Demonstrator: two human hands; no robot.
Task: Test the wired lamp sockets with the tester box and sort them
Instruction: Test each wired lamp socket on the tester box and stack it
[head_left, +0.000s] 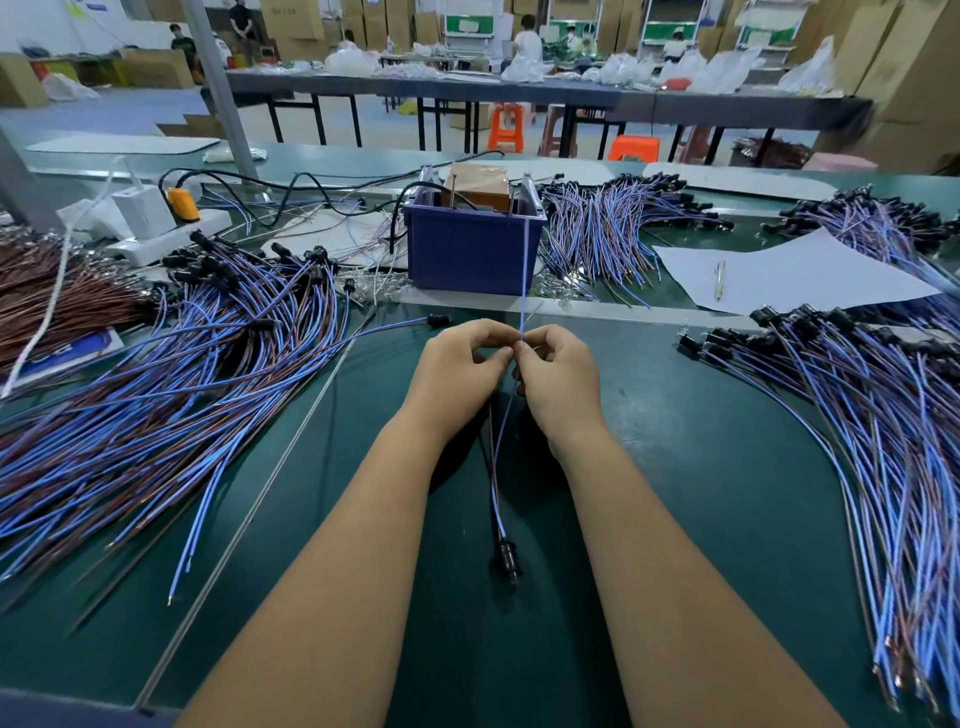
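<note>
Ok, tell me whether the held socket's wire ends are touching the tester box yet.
Cannot tell. The blue wire rises from both hands' pinch, left hand and right hand, to the tester box rim; its tip is not clear.

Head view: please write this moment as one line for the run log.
left hand: pinches blue wire | right hand: pinches same wire | socket: hangs below hands | tester box: behind hands, wire rises toward it

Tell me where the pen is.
In the head view, the pen lies on the white paper sheet, right of the blue box and beyond the hands.
</note>
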